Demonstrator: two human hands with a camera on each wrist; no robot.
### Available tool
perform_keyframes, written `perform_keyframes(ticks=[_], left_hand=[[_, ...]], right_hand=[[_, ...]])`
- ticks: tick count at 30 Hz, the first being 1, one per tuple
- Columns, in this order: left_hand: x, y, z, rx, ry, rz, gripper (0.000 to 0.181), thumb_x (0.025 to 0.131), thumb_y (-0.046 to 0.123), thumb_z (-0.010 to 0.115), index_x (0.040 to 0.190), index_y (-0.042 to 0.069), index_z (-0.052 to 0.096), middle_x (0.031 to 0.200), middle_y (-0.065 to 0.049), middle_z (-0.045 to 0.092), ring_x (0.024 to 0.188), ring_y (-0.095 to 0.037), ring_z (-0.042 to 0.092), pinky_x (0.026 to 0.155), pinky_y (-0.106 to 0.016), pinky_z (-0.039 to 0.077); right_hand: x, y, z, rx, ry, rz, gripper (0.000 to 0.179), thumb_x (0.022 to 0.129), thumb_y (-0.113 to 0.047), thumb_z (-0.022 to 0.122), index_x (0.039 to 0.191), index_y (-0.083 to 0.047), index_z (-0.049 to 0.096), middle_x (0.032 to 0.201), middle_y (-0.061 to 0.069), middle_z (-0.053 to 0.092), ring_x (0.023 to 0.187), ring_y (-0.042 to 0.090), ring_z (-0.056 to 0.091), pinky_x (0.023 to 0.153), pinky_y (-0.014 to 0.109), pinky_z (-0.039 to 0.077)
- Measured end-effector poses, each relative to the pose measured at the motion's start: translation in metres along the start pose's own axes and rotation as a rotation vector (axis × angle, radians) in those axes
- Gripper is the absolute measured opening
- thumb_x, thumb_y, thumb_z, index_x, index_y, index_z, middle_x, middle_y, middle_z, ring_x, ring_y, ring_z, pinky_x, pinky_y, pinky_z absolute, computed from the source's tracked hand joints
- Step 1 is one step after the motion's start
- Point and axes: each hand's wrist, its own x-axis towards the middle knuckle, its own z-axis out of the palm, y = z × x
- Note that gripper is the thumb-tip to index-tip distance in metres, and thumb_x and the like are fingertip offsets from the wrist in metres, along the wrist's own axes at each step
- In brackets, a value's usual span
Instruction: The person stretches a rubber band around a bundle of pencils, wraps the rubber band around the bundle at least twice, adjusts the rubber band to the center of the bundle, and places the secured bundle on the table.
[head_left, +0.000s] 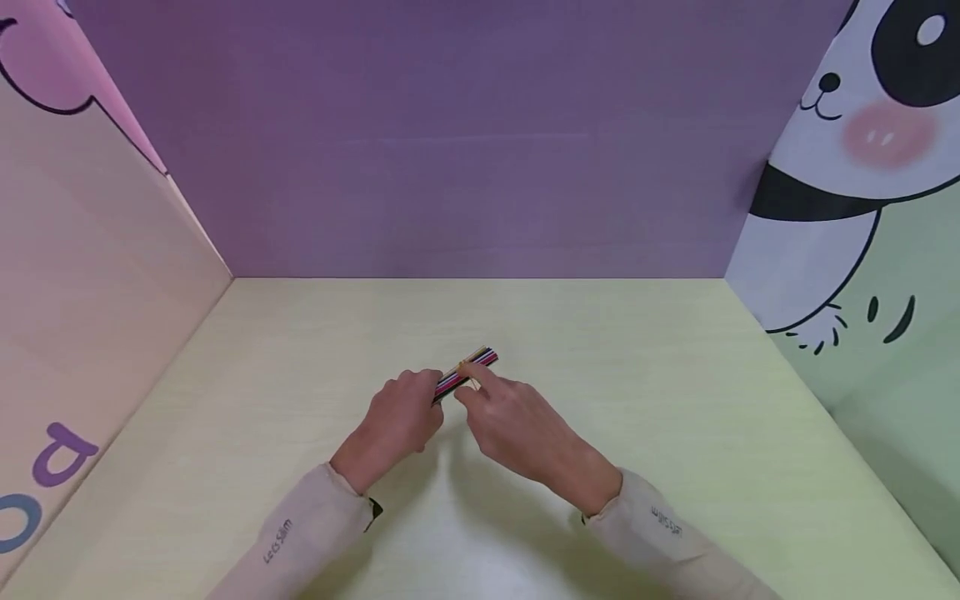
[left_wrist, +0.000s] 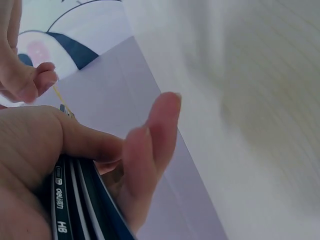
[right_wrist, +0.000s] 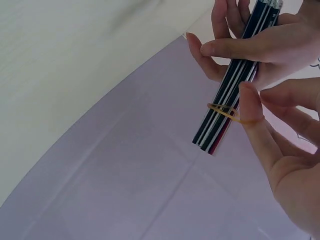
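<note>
My left hand [head_left: 401, 417] grips a bundle of dark striped pencils [right_wrist: 234, 77] above the table. One pencil [left_wrist: 59, 200] shows "HB" lettering in the left wrist view. A yellow rubber band [right_wrist: 223, 111] loops around the bundle near its far end. From there the band stretches sideways to my right hand [head_left: 521, 429], where a digit hooks it away from the pencils. In the left wrist view, the taut strand [left_wrist: 58, 93] runs up to the right fingertips. The bundle slants up and to the right in the head view.
A pale wooden table [head_left: 225, 433] lies beneath both hands. Behind it rises a purple wall [head_left: 480, 167]. The left side panel [head_left: 90, 250] carries letters, and a panda drawing [head_left: 892, 150] covers part of the right panel.
</note>
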Motion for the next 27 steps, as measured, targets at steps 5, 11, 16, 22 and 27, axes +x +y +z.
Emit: perform_keyframes(ticks=[5, 11, 16, 22, 27], left_hand=[[0.002, -0.001, -0.008, -0.239, -0.069, -0.044, 0.007, 0.095, -0.003, 0.054, 0.094, -0.001, 0.061, 0.058, -0.010, 0.058, 0.042, -0.022, 0.062, 0.044, -0.029, 0.051], [0.004, 0.001, -0.010, -0.420, -0.127, -0.036, 0.014, 0.099, 0.001, 0.050, 0.100, -0.006, 0.062, 0.058, -0.013, 0.061, 0.044, -0.026, 0.065, 0.044, -0.032, 0.054], [0.004, 0.002, -0.011, -0.496, -0.164, -0.049, 0.014, 0.100, 0.003, 0.050, 0.100, -0.005, 0.061, 0.059, -0.015, 0.062, 0.045, -0.027, 0.065, 0.045, -0.034, 0.055], [0.003, 0.002, -0.012, -0.465, -0.172, -0.012, 0.015, 0.100, 0.005, 0.050, 0.099, -0.004, 0.062, 0.059, -0.014, 0.063, 0.046, -0.028, 0.066, 0.044, -0.034, 0.055], [-0.002, 0.006, -0.013, -0.395, -0.202, 0.046, 0.012, 0.100, 0.005, 0.054, 0.097, 0.000, 0.064, 0.057, -0.011, 0.062, 0.050, -0.033, 0.067, 0.044, -0.034, 0.054]], right_hand=[[0.001, 0.003, 0.002, 0.119, 0.034, 0.081, 0.015, 0.083, 0.007, 0.065, 0.094, -0.002, 0.066, 0.116, 0.011, 0.054, 0.083, 0.012, 0.069, 0.051, 0.013, 0.044], [0.001, 0.006, 0.002, 0.087, 0.062, 0.113, 0.013, 0.084, 0.005, 0.066, 0.093, -0.004, 0.069, 0.108, 0.007, 0.055, 0.077, 0.011, 0.065, 0.052, 0.015, 0.045], [0.001, 0.008, -0.001, -0.021, 0.134, 0.114, 0.014, 0.080, 0.003, 0.070, 0.090, -0.006, 0.070, 0.099, 0.004, 0.064, 0.071, 0.013, 0.062, 0.057, 0.021, 0.051], [0.002, 0.020, -0.008, 0.050, 0.230, 0.191, 0.015, 0.084, 0.000, 0.070, 0.098, -0.006, 0.069, 0.099, 0.007, 0.066, 0.087, 0.018, 0.063, 0.061, 0.027, 0.055], [0.002, 0.037, -0.016, 0.406, 0.201, 0.309, 0.021, 0.092, -0.009, 0.069, 0.113, -0.006, 0.066, 0.111, 0.004, 0.063, 0.099, 0.018, 0.061, 0.080, 0.030, 0.055]])
